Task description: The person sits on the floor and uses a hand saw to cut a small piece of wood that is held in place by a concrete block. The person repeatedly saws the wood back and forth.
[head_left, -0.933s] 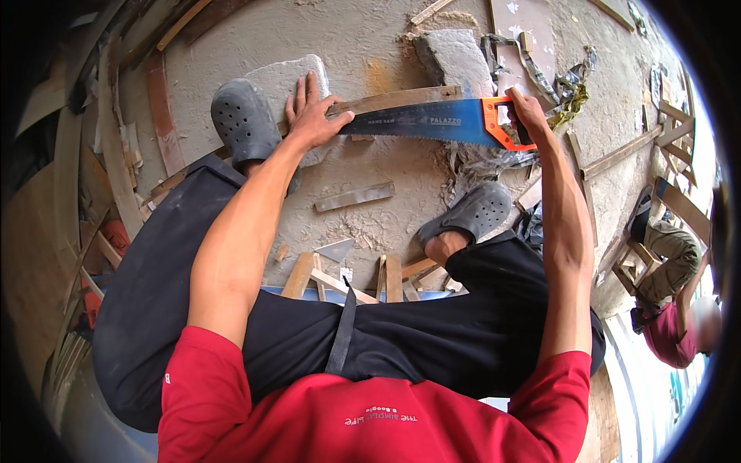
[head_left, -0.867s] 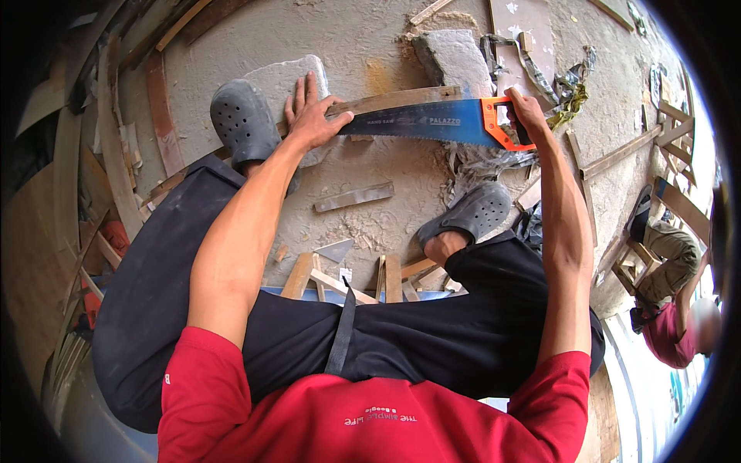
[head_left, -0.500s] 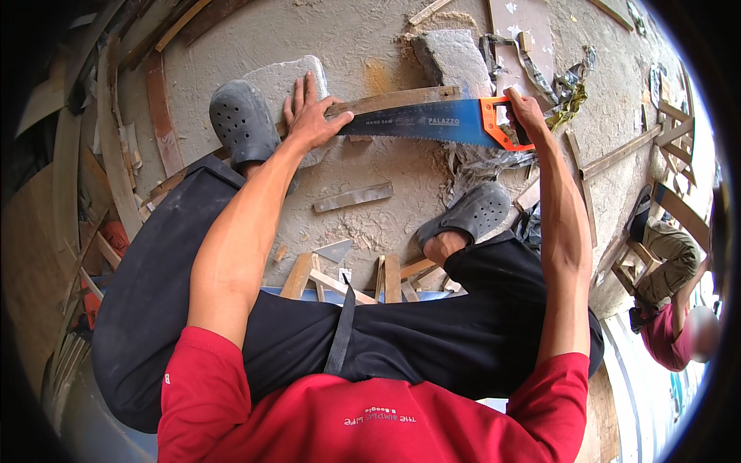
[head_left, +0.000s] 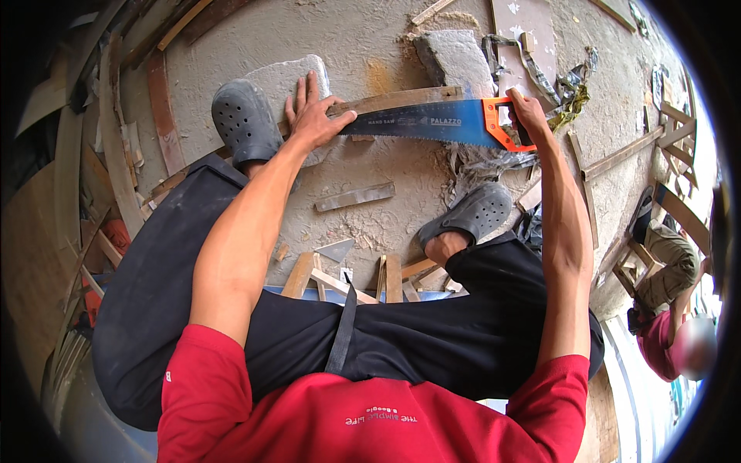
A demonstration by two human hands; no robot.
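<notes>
My right hand [head_left: 527, 113] is closed around the orange and black handle of a handsaw [head_left: 440, 121]. Its blue blade points left, teeth toward me, lying along the near side of a wooden strip [head_left: 401, 100]. At the blade's far end my left hand [head_left: 312, 121] rests with fingers spread, thumb stretched over the tip and hiding it. Those fingers lie on a pale stone block [head_left: 278, 79]; the palm covers the strip's left end. The strip's right end reaches a second stone block [head_left: 461, 65]. My left foot, in a grey clog [head_left: 245, 119], stands beside the left block.
A short wood offcut [head_left: 355, 197] lies on the dusty floor between my feet. Several boards [head_left: 108, 147] lean at the left. Crumpled plastic [head_left: 490, 164] lies near my right clog [head_left: 471, 214]. Another person [head_left: 664, 270] sits at the far right among timber pieces.
My hands, the handsaw and the strip look the same, apart from a slight shift of the whole view. The other person at the right has bent slightly.
</notes>
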